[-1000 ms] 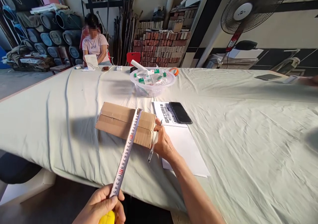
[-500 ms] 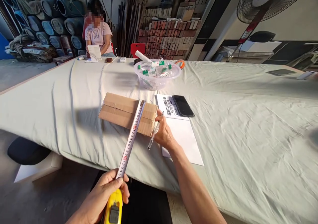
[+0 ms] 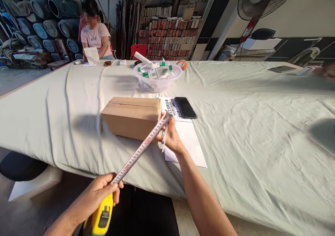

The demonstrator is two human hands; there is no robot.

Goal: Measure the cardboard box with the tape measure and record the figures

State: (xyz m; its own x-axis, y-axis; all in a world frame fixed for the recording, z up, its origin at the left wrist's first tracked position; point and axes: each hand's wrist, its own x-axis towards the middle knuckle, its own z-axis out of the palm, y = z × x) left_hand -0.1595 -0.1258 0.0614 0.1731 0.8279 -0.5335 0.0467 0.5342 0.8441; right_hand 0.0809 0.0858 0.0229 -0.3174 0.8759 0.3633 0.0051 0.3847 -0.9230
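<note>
My left hand (image 3: pixel 104 187) grips a yellow tape measure (image 3: pixel 103 215) at the front edge of the table, thumb pressed on the blade. The extended blade (image 3: pixel 138 150) slants up to the right across the front corner of a cardboard box (image 3: pixel 125 124). Its metal end lies over the fingers of my right hand (image 3: pixel 171 135), which is closed at the box's right end. Held in that same hand, a clear pen (image 3: pixel 164 140) points down. Part of the right fingers is hidden behind the blade.
Beside the box lie a printed white sheet (image 3: pixel 185 145) and a black phone (image 3: pixel 185 107). A clear basin (image 3: pixel 158 84) of plastic bottles stands beyond. Across the cloth-covered table (image 3: pixel 248 131) sits a person (image 3: pixel 95 37); another person's hand (image 3: pixel 330 70) shows at far right.
The box has turned so its long front side shows. The tape's end has moved off the box top to the right, to my right hand. My left hand has shifted slightly left and up.
</note>
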